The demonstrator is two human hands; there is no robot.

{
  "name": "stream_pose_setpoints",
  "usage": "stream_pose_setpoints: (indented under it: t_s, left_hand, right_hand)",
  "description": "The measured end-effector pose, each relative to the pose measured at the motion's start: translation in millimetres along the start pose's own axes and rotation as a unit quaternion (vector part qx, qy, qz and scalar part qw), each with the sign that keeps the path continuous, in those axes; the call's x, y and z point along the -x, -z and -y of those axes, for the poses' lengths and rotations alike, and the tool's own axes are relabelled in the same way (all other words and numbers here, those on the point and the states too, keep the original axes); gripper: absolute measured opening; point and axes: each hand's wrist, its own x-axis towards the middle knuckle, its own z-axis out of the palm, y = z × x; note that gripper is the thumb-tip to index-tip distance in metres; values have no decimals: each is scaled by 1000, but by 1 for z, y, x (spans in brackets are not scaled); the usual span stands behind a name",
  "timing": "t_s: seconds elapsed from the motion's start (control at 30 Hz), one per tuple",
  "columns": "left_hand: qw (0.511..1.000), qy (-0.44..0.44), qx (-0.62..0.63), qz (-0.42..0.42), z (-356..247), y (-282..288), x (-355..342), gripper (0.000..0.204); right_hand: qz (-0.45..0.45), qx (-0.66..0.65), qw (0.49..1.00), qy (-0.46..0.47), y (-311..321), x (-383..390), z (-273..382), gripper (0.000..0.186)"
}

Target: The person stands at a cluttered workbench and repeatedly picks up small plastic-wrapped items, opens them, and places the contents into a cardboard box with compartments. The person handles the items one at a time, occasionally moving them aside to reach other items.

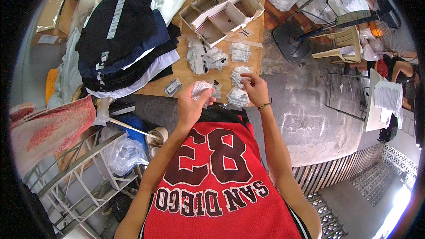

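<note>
My left hand (191, 105) is closed around a small bunch of white printed labels (202, 89), held just over the table's near edge. My right hand (256, 90) is bent above the label piles, with thumb and fingers drawn together; anything between the fingertips is too small to make out. Close by them lies a pile of labels (240, 71), with another label stack (238, 98) nearer me and a third stack (240, 52) farther off. A larger loose heap of labels (199, 55) spreads to the left of these. One dark-and-white label packet (173, 87) lies apart, left of my left hand.
On the wooden table (180, 69), a divided cardboard box (223, 15) stands at the back, and folded dark and white garments (126, 40) pile up at left. A metal rack (84, 181) is at lower left. Rightward are a fan (336, 20), a chair (341, 44) and a seated person (400, 73).
</note>
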Motion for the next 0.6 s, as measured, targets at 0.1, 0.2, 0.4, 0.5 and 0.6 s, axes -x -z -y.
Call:
stream_pose_setpoints:
  t_s: [0.1,0.2,0.4,0.5,0.6]
  left_hand:
    - [999,19,43,-3,3,2,3,17]
    - [997,43,61,-3,3,4,6,19]
    - [979,70,167,96,4,-3,4,24]
    - [974,66,165,144,4,-8,2,30]
    - [975,68,155,148,5,-16,5,33]
  right_hand:
    - [-3,166,986,-8,19,10,-15,27]
    - [-68,-37,996,-55,33,31,-38,27]
    - [-137,-58,989,5,20,42,-29,23]
    - [-67,-121,989,47,-7,45,6,23]
    - [-3,-135,990,47,-17,53,56,25]
